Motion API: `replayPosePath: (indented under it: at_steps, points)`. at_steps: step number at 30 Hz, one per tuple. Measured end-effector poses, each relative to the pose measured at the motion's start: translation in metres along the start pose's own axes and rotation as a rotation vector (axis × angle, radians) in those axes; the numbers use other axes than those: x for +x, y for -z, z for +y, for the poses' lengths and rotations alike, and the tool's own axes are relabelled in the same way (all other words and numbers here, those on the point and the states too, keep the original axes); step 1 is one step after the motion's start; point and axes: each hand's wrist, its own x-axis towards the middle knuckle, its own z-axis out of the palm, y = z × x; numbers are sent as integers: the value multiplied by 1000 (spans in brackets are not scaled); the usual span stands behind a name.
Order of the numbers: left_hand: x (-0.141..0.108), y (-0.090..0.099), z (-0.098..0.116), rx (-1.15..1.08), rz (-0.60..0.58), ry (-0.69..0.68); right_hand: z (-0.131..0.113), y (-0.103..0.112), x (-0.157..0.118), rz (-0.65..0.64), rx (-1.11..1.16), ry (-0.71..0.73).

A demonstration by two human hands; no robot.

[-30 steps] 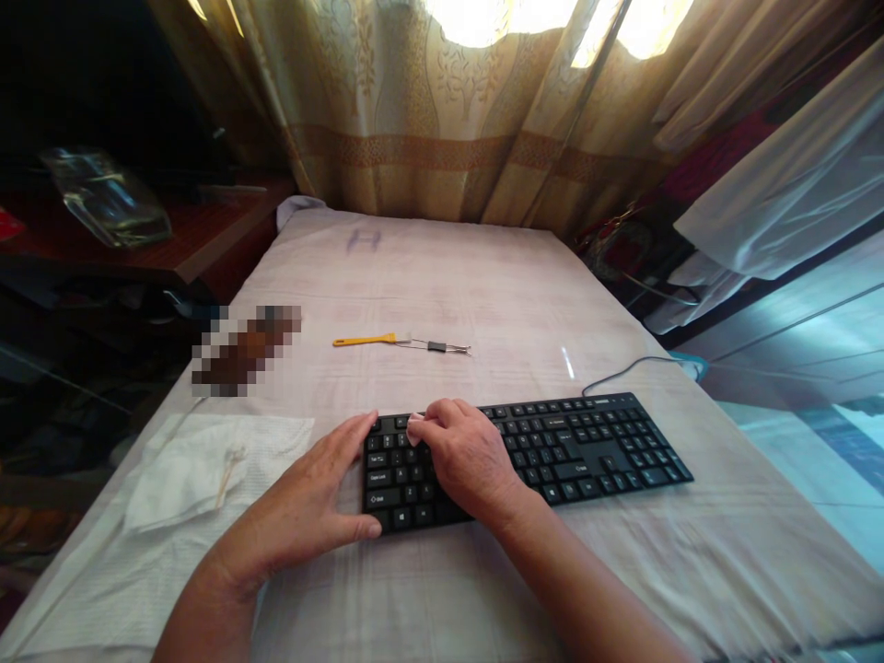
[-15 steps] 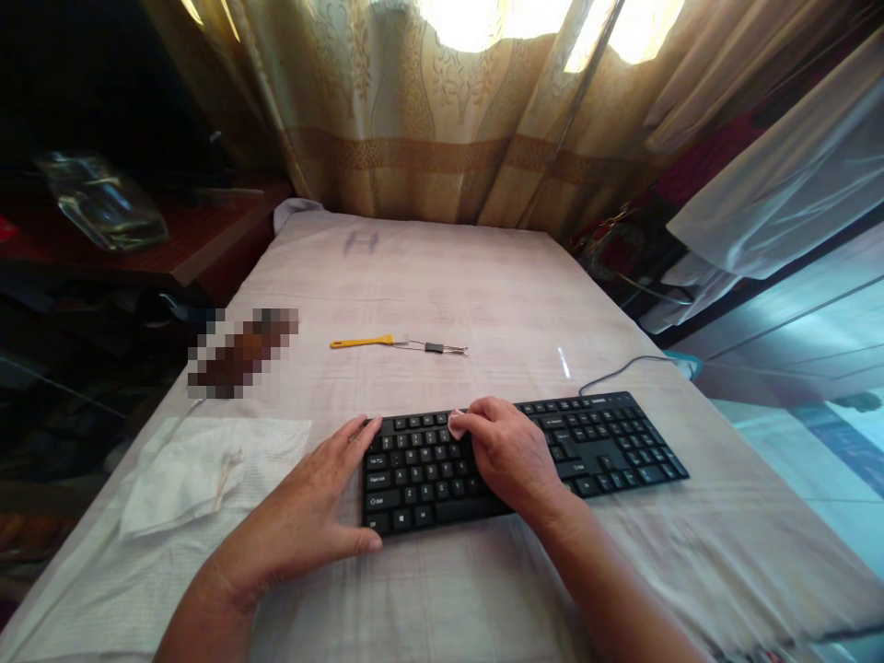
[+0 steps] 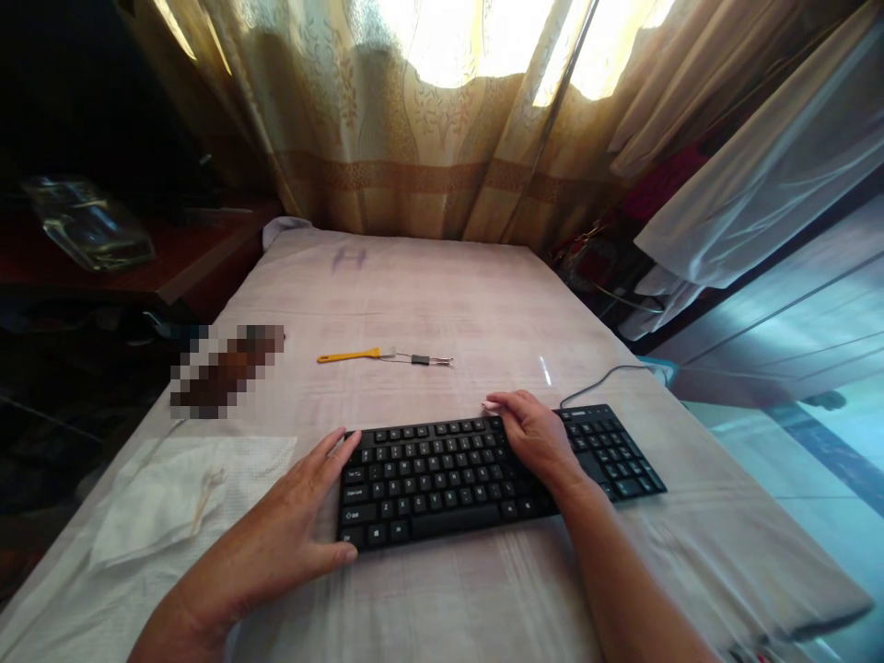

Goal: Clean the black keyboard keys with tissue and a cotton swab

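Observation:
A black keyboard [image 3: 442,470] lies on the cloth-covered table, its cable leaving the back edge on the right. My left hand [image 3: 290,525] rests at the keyboard's left end, thumb apart from the fingers, with fingertips on the upper left corner and the thumb by the lower left one. Over the right-middle part of the keys is my right hand [image 3: 539,437], its fingers pinched on a small white wad [image 3: 492,405] at the back edge. The wad is mostly hidden by the fingers.
Behind the keyboard lie a yellow-handled brush [image 3: 349,355] and a small wire tool [image 3: 421,360]. White tissue [image 3: 162,497] with cotton swabs [image 3: 207,497] is at the left, below a pixelated brown object [image 3: 225,373]. A curtain [image 3: 414,175] hangs beyond the table [image 3: 428,285].
My right hand has moved right along the keyboard's back edge with the white wad, uncovering middle keys. My left hand stays at the left end. The camera view has shifted slightly.

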Motion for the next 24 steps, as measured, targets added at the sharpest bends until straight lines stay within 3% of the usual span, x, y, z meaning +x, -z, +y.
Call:
replayPosePath:
  at_steps: [4, 8, 11, 14, 17, 24]
  points:
    - [-5, 8, -9, -13, 38, -15, -14, -2, -3, 13, 16, 11]
    - [8, 20, -7, -59, 97, 23, -43, -5, -6, 85, -4, 171]
    - [30, 21, -5, -154, 267, 102, -73, -14, -10, 21, 70, 324]
    - [48, 13, -6, -213, 451, 206, -94, -23, -15, -29, -23, 365]
    - [55, 3, -11, -245, 530, 257, -100, -26, -18, -60, -120, 349]
    - [53, -5, -12, -238, 552, 218, -94, -14, -21, -124, -110, 306]
